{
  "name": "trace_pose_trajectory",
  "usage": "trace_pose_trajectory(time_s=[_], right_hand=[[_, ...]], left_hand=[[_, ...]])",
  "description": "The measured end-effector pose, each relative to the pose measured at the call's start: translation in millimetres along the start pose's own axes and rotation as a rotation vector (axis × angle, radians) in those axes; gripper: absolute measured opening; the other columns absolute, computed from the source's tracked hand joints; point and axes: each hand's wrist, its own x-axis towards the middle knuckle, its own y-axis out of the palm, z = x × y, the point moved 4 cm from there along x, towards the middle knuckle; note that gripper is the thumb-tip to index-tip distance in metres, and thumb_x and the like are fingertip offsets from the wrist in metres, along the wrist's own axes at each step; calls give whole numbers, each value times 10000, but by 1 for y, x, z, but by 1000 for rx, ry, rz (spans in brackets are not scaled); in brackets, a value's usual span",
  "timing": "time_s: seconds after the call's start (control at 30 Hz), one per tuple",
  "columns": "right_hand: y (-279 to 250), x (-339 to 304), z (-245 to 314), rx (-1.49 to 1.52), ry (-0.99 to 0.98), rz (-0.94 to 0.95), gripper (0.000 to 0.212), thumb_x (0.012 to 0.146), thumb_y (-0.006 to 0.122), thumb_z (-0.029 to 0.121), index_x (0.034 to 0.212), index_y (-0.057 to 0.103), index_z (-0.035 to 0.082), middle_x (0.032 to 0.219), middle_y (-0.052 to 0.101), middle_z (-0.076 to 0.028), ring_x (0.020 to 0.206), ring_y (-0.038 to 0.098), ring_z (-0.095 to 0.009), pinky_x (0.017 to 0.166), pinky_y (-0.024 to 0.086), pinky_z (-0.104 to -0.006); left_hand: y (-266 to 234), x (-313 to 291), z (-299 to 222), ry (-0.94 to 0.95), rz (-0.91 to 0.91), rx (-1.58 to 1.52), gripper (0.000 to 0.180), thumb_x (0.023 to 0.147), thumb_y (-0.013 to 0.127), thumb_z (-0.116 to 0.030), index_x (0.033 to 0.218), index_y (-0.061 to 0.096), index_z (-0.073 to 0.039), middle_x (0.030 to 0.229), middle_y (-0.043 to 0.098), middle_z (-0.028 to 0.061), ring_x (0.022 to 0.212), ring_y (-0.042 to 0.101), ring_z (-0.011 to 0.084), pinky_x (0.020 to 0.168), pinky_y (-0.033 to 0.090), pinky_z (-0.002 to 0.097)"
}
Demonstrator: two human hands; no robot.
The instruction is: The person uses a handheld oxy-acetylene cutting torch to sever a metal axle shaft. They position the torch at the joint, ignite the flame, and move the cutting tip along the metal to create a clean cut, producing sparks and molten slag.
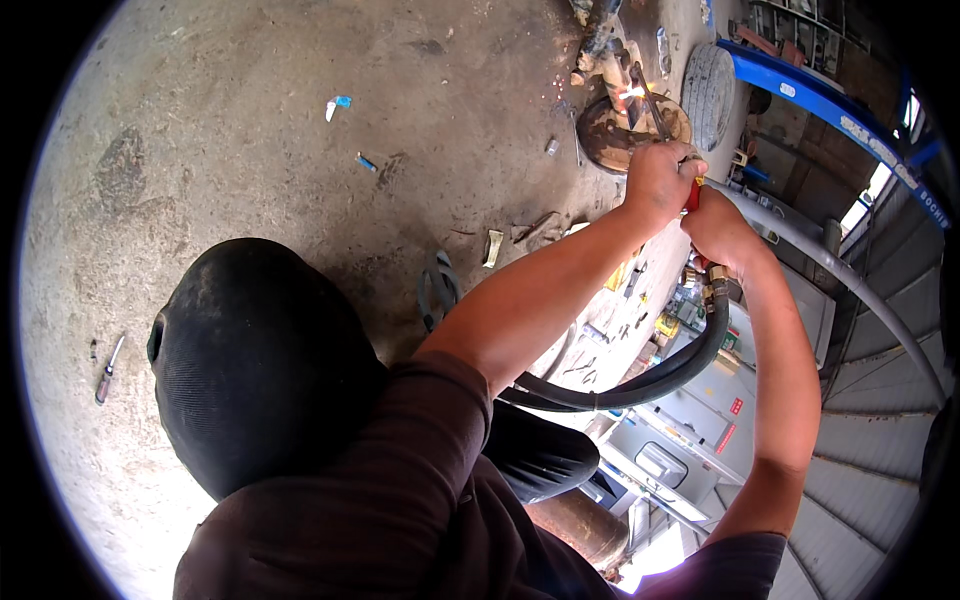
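My left hand (658,185) and my right hand (722,232) are close together at the upper right, both closed on a red-handled tool (692,196). A long dark metal piece (653,105) runs up from my left fist over a rusty round base (607,135); whether it belongs to the tool I cannot tell. A small bright glow shows beside that piece, on a rusty upright part (617,75). Just below my right hand is the brass-coloured fitting (717,280) of a thick black hose (690,365). Whether the fitting joins the tool is hidden.
A tyre (709,98) and a blue metal beam (830,115) lie beyond my hands. A grey pipe (850,270) curves down the right. Scraps and a screwdriver (106,378) lie on the concrete floor (250,180). Grey sandals (437,285) are near my left arm.
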Motion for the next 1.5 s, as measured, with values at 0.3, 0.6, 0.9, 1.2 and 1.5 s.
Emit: trace_pose_trajectory(time_s=[0.3, 0.6, 0.9, 1.2, 1.5], right_hand=[[1, 2, -2, -17, 25, 4, 244, 881, 497, -8, 1120, 538, -33, 763, 591, -112, 524, 583, -202, 420, 469, -385], [-1, 6, -5, -39, 51, 53, 253, 887, 521, 21, 1137, 537, -12, 754, 565, -88, 538, 569, -190, 426, 468, -371], [-2, -3, 6, 5, 40, 53, 256, 896, 543, 39, 1149, 544, 4, 781, 567, -83, 579, 573, -182, 442, 479, -363], [-3, 1, 1, 12, 27, 68, 270, 888, 543, 37, 1157, 548, 5, 783, 565, -74, 587, 568, -176, 450, 485, -361], [-2, -3, 2, 30, 27, 55, 256, 886, 536, 32, 1141, 546, 6, 761, 555, -69, 567, 559, -175, 455, 483, -359]], left_hand=[[1, 0, 4, -84, -25, -35, 282, 791, 833, -156, 980, 762, 42, 842, 737, 227, 686, 714, 281, 690, 541, 361], [1, 1, 6, -64, -38, -27, 275, 771, 855, -154, 943, 762, 40, 805, 736, 209, 633, 694, 240, 642, 531, 353], [5, 4, 8, 57, -23, 56, 253, 833, 791, -160, 997, 736, 26, 864, 716, 233, 756, 700, 355, 729, 532, 415], [3, 4, 4, 96, 38, 39, 194, 863, 735, -142, 982, 722, 11, 885, 690, 251, 849, 672, 424, 780, 511, 466], [2, 3, 3, 60, 19, 19, 198, 848, 753, -133, 968, 743, 24, 873, 709, 245, 796, 691, 404, 747, 532, 427]])
